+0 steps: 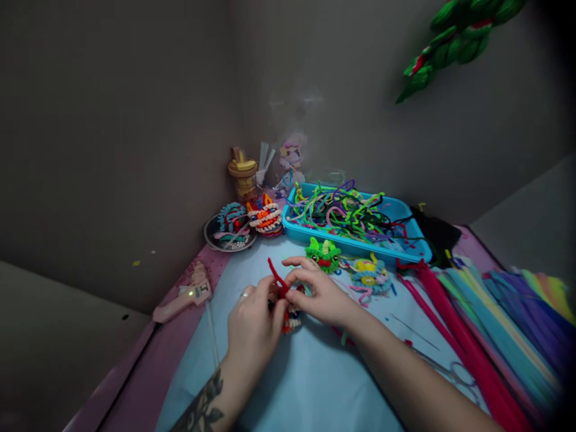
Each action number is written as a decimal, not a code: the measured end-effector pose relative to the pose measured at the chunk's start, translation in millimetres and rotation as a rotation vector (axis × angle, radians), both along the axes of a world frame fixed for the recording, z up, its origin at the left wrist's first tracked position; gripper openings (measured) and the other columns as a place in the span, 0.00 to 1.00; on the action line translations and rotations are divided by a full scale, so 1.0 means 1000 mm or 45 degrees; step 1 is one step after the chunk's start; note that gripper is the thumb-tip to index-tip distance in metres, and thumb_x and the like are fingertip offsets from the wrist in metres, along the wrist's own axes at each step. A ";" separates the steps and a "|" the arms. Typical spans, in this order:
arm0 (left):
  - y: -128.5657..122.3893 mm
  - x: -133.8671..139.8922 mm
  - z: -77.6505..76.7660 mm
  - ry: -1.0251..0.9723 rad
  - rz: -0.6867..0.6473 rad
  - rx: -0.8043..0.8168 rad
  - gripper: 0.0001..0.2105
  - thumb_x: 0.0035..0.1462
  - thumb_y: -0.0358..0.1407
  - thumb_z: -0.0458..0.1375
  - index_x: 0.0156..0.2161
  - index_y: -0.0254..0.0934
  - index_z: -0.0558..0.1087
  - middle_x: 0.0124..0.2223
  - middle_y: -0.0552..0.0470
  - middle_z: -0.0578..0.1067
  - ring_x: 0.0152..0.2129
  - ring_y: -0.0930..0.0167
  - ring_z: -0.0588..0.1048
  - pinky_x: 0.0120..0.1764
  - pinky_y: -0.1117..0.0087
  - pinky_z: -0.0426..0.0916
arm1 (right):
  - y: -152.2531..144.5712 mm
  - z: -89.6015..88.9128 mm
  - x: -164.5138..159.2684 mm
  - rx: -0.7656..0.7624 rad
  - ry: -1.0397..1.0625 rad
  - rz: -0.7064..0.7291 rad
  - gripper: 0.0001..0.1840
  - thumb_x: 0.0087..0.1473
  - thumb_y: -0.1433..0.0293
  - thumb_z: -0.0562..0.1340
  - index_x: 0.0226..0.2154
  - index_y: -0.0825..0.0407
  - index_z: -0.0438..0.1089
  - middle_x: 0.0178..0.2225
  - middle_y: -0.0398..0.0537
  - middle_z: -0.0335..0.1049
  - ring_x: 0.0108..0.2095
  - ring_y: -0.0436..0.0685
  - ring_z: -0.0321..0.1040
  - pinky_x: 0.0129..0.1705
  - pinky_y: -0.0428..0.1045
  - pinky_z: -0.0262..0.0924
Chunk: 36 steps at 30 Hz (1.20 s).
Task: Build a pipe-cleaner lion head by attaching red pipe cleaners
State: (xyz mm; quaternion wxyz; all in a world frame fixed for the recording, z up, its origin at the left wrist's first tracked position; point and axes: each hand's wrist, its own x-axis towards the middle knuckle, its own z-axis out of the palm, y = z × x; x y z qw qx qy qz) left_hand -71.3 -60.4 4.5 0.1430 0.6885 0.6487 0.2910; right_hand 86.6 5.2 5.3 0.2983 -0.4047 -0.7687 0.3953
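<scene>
My left hand [254, 318], a ring on one finger, is closed around a small pipe-cleaner figure [293, 324] in orange, white and blue. Most of that figure is hidden behind my fingers. A red pipe cleaner [275, 273] sticks up between the two hands, its lower end pinched by the thumb and finger of my right hand [321, 294]. Just beyond the right hand sits a green pipe-cleaner dragon head [323, 255] with eyes and a red mouth. Beside it lies a blue and yellow pipe-cleaner piece [371, 276].
A blue tray [351, 245] of tangled pipe cleaners stands at the back. Left are a metal bowl [209, 237], an orange-and-white figure [266, 217], a lidded cup [243, 177] and a glue gun [184, 300]. Right lie scissors [450, 373] and bundled pipe cleaners [495, 336].
</scene>
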 end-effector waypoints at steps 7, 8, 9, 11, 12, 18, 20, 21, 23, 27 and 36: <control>0.009 0.008 0.002 -0.115 -0.028 -0.172 0.15 0.56 0.32 0.54 0.50 0.39 0.64 0.36 0.48 0.80 0.36 0.60 0.77 0.36 0.63 0.66 | 0.003 -0.003 -0.002 -0.109 0.103 -0.162 0.04 0.45 0.76 0.62 0.24 0.51 0.70 0.48 0.51 0.64 0.52 0.60 0.61 0.56 0.59 0.52; 0.009 0.008 0.002 -0.130 -0.032 -0.191 0.16 0.56 0.32 0.54 0.50 0.39 0.64 0.36 0.49 0.80 0.36 0.61 0.77 0.36 0.63 0.66 | 0.003 -0.004 -0.004 -0.157 0.140 -0.201 0.04 0.45 0.75 0.62 0.23 0.51 0.70 0.46 0.50 0.64 0.51 0.60 0.62 0.55 0.58 0.53; 0.009 0.008 0.003 -0.145 -0.036 -0.208 0.17 0.55 0.32 0.54 0.51 0.39 0.63 0.36 0.49 0.81 0.36 0.61 0.77 0.35 0.64 0.66 | 0.003 -0.005 -0.005 -0.196 0.173 -0.232 0.04 0.44 0.75 0.63 0.22 0.52 0.70 0.45 0.50 0.63 0.50 0.59 0.63 0.55 0.57 0.54; 0.008 0.008 0.003 -0.167 -0.038 -0.228 0.18 0.55 0.32 0.55 0.52 0.39 0.63 0.36 0.50 0.81 0.35 0.62 0.78 0.34 0.65 0.66 | 0.002 -0.007 -0.008 -0.233 0.215 -0.257 0.03 0.43 0.75 0.64 0.22 0.52 0.71 0.43 0.49 0.62 0.49 0.59 0.63 0.54 0.55 0.55; 0.008 0.007 0.004 -0.175 -0.037 -0.234 0.19 0.55 0.32 0.55 0.52 0.39 0.62 0.36 0.50 0.81 0.34 0.63 0.78 0.34 0.66 0.66 | 0.001 -0.007 -0.010 -0.237 0.226 -0.256 0.03 0.42 0.75 0.64 0.21 0.52 0.71 0.43 0.49 0.62 0.49 0.58 0.63 0.54 0.55 0.54; 0.008 0.006 0.004 -0.191 -0.025 -0.202 0.19 0.54 0.35 0.56 0.52 0.38 0.62 0.36 0.50 0.80 0.33 0.63 0.78 0.33 0.66 0.66 | -0.002 -0.003 -0.011 -0.292 0.258 -0.195 0.03 0.42 0.75 0.63 0.22 0.52 0.68 0.42 0.48 0.62 0.48 0.58 0.63 0.53 0.54 0.54; 0.008 0.006 0.003 -0.176 -0.002 -0.171 0.18 0.54 0.34 0.55 0.51 0.39 0.63 0.37 0.50 0.80 0.33 0.63 0.78 0.34 0.66 0.66 | -0.003 -0.001 -0.010 -0.299 0.258 -0.156 0.04 0.43 0.74 0.63 0.22 0.52 0.66 0.43 0.48 0.62 0.49 0.59 0.62 0.53 0.54 0.52; 0.007 0.007 0.003 -0.165 0.002 -0.157 0.17 0.55 0.33 0.55 0.50 0.39 0.63 0.36 0.50 0.80 0.34 0.63 0.78 0.34 0.66 0.67 | -0.003 0.000 -0.010 -0.293 0.260 -0.144 0.04 0.43 0.74 0.62 0.23 0.52 0.65 0.43 0.49 0.62 0.50 0.59 0.62 0.53 0.54 0.52; 0.007 0.008 0.001 -0.143 -0.005 -0.139 0.16 0.55 0.33 0.55 0.50 0.39 0.64 0.36 0.50 0.80 0.34 0.63 0.78 0.34 0.66 0.67 | -0.004 0.002 -0.010 -0.265 0.260 -0.140 0.04 0.43 0.74 0.62 0.23 0.51 0.65 0.44 0.49 0.62 0.50 0.59 0.61 0.53 0.54 0.51; 0.005 0.009 -0.003 -0.140 0.013 -0.061 0.16 0.54 0.32 0.55 0.49 0.39 0.64 0.38 0.49 0.79 0.36 0.63 0.77 0.37 0.65 0.68 | -0.006 0.003 -0.010 -0.248 0.255 -0.155 0.03 0.44 0.73 0.61 0.23 0.51 0.66 0.45 0.50 0.62 0.50 0.60 0.61 0.51 0.53 0.51; 0.007 0.014 -0.004 -0.152 0.075 -0.049 0.17 0.55 0.32 0.54 0.50 0.37 0.62 0.36 0.48 0.79 0.35 0.62 0.77 0.36 0.64 0.68 | -0.005 0.000 -0.011 -0.314 0.371 -0.218 0.03 0.42 0.70 0.63 0.22 0.52 0.67 0.44 0.50 0.59 0.48 0.61 0.62 0.51 0.55 0.52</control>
